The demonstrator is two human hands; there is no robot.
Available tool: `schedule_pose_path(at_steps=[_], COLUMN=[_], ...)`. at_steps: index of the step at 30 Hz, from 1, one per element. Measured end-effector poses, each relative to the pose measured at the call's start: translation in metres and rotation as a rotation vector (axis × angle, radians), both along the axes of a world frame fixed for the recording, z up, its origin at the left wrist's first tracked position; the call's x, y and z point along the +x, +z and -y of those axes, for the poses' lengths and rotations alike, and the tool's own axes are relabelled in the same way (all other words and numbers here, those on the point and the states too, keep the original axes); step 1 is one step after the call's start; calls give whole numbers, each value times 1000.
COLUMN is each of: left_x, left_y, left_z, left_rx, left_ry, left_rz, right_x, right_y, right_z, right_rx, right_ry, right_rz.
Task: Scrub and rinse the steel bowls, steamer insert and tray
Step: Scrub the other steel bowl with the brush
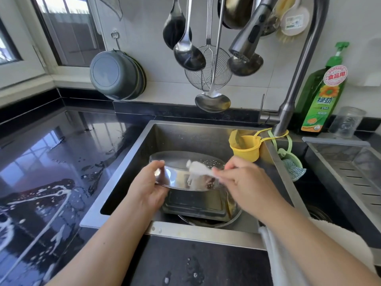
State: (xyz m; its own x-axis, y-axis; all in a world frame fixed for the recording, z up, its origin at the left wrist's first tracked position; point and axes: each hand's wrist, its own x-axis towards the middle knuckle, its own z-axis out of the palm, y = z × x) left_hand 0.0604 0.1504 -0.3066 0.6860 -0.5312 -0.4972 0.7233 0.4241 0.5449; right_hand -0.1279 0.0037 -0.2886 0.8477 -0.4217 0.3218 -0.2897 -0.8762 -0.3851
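My left hand (147, 185) grips the left rim of a round steel steamer insert (179, 178), held tilted above the sink (144, 145). Small holes show near its far edge. My right hand (245, 182) pinches a white scrubbing cloth (198, 170) that lies across the insert's rim, blurred. Beneath the insert, a rectangular steel tray (195, 205) rests on a round steel bowl (208, 221) in the sink bottom.
The faucet head (247, 40) hangs above the sink, no water running. A yellow cup (245, 148) and green sponge holder (292, 164) hang at the sink's right wall. Dish soap bottle (321, 96) stands behind. Ladles and a strainer (206, 73) hang on the wall. The black counter (45, 172) at left is wet and sudsy.
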Motion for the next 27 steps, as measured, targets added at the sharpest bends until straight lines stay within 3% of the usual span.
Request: schedule_pose_path(at_steps=[10, 14, 18, 22, 27], left_x=[-7, -3, -1, -4, -9], left_y=[0, -3, -4, -4, -1], left_z=[4, 4, 5, 5, 6], left_rx=[37, 22, 7, 15, -31], left_ry=[-138, -148, -111, -135, -189], left_rz=[207, 166, 108, 138, 181], right_x=[-2, -4, -2, -2, 4], right_y=[-2, -10, -1, 0, 4], right_z=[-5, -26, -14, -37, -29], right_rx=[-46, -93, -69, -76, -112], right_ry=[46, 164, 32, 90, -42], right_rz=[52, -42, 20, -108, -63])
